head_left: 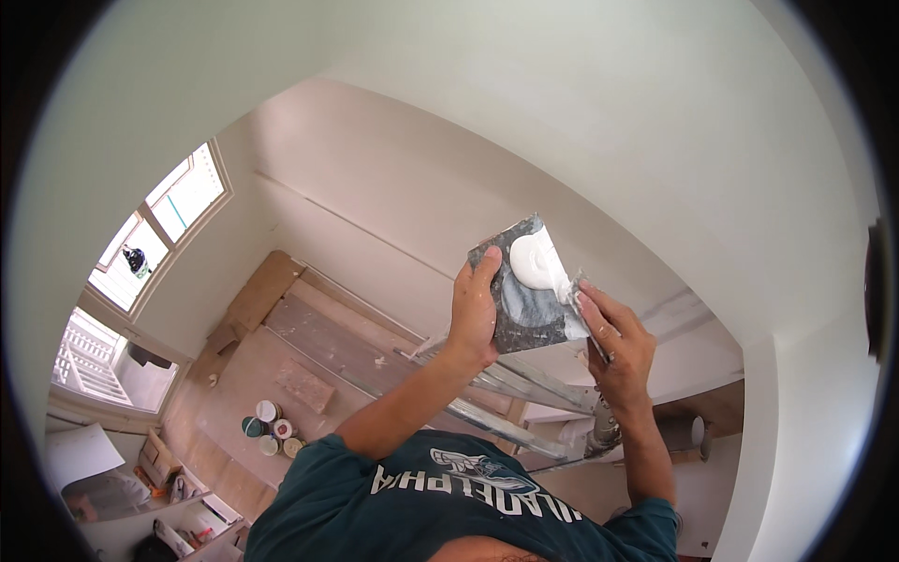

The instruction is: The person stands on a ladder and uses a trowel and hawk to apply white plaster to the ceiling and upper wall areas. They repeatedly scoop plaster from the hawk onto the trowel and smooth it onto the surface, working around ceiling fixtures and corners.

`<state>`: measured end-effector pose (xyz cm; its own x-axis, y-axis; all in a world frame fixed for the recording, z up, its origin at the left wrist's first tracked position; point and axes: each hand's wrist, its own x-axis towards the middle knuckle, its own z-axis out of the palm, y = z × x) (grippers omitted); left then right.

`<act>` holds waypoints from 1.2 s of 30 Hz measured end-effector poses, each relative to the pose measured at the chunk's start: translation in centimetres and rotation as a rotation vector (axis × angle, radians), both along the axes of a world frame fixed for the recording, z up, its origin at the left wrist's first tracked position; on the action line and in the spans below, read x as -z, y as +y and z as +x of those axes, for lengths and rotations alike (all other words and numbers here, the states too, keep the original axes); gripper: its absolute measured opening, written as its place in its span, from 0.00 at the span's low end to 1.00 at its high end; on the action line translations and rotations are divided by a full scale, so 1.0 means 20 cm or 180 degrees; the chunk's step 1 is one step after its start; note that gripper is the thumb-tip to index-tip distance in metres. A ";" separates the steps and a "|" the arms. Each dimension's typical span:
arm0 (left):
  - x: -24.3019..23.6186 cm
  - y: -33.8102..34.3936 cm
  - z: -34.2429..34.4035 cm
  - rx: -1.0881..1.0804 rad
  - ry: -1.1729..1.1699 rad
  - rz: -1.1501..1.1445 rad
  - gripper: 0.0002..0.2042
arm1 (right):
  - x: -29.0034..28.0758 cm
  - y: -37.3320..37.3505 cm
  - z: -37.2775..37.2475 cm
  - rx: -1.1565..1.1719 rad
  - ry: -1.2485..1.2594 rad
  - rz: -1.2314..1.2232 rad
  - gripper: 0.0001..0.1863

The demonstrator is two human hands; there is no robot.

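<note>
My left hand [474, 314] grips a flat, grey, smeared plate [517, 333] by its left edge, with the thumb on top. A thick dollop of white joint compound [536, 260] sits on the plate's upper part, and thinner smears lie below it. At the plate's right edge, my right hand [621, 345] is closed around a putty knife [578, 288]. Its blade is caked with white compound and touches the plate's edge; most of its handle is hidden by my fingers.
A metal ladder [510, 426] stands below my hands. Several buckets [268, 410] are grouped on the dusty, partly covered floor at lower left. Windows [173, 211] are at far left, above cluttered shelves [183, 487]. Pale walls [403, 155] rise ahead and at right.
</note>
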<state>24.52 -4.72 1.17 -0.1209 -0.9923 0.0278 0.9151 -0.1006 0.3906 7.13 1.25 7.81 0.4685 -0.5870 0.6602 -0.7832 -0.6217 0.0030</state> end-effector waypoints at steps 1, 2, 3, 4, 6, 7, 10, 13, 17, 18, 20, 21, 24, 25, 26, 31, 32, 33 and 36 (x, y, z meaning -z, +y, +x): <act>0.00 0.01 0.01 -0.0120 -0.0016 -0.0058 0.17 | -0.01 -0.01 -0.02 0.0172 0.0167 0.0024 0.32; -0.01 0.01 0.01 -0.0214 0.0047 -0.0092 0.17 | -0.01 -0.01 -0.05 0.0285 0.0265 0.0024 0.33; -0.01 0.01 0.03 -0.0308 0.0110 -0.0126 0.17 | -0.02 -0.01 -0.08 0.0399 0.0362 0.0024 0.34; -0.02 0.01 0.05 -0.0401 0.0171 -0.0159 0.17 | -0.02 -0.02 -0.11 0.0513 0.0458 0.0025 0.35; -0.03 -0.01 0.10 -0.0648 0.0027 -0.0186 0.18 | -0.03 -0.02 -0.15 0.0436 0.0081 0.0129 0.34; -0.04 -0.03 0.12 -0.0768 -0.0049 -0.0200 0.19 | -0.05 -0.04 -0.16 0.0333 0.0035 0.0106 0.33; -0.03 -0.08 0.15 -0.0937 -0.0311 -0.0414 0.19 | -0.13 -0.04 -0.14 0.0180 0.0117 0.0073 0.30; -0.07 -0.07 0.16 -0.0967 -0.0661 -0.0636 0.21 | -0.18 -0.05 -0.10 0.0029 0.0307 -0.0016 0.26; -0.08 -0.07 0.12 -0.1125 -0.1053 -0.0940 0.22 | -0.19 -0.06 -0.04 -0.0088 0.0470 -0.0118 0.23; -0.08 -0.07 0.12 -0.1224 -0.1212 -0.1013 0.22 | -0.18 -0.07 -0.02 -0.0078 0.0514 -0.0134 0.23; -0.05 -0.08 0.10 -0.1412 -0.1508 -0.1161 0.22 | -0.17 -0.08 0.01 -0.0046 0.0619 -0.0166 0.22; -0.06 -0.07 0.10 -0.1506 -0.1601 -0.1171 0.22 | -0.16 -0.08 0.02 -0.0041 0.0663 -0.0107 0.22; -0.09 -0.06 0.12 -0.1744 -0.1673 -0.1088 0.23 | -0.13 -0.11 0.01 -0.0039 0.0775 0.0058 0.21; -0.09 -0.07 0.14 -0.1781 -0.1556 -0.0986 0.23 | -0.14 -0.12 0.00 -0.0038 0.0801 0.0108 0.21; -0.09 -0.09 0.14 -0.1811 -0.1416 -0.0892 0.23 | -0.16 -0.12 -0.02 -0.0023 0.0845 0.0147 0.21; -0.08 -0.14 0.11 -0.0992 -0.0226 -0.0084 0.17 | -0.07 -0.16 -0.04 -0.0611 -0.0907 0.0451 0.25; -0.07 -0.14 0.09 -0.0844 -0.0124 -0.0034 0.17 | -0.05 -0.15 0.00 -0.0761 -0.1056 0.0283 0.26; -0.06 -0.15 0.08 -0.0695 -0.0023 0.0015 0.17 | -0.03 -0.14 0.03 -0.0753 -0.1117 0.0307 0.29; -0.11 -0.13 0.07 -0.0696 0.0051 0.0012 0.18 | 0.00 -0.19 -0.04 -0.0244 -0.0454 0.0283 0.31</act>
<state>25.85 -7.34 3.40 0.0977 -0.9949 0.0241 0.9213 0.0996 0.3759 6.36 -2.61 7.80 0.4195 -0.6121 0.6704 -0.7220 -0.6726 -0.1623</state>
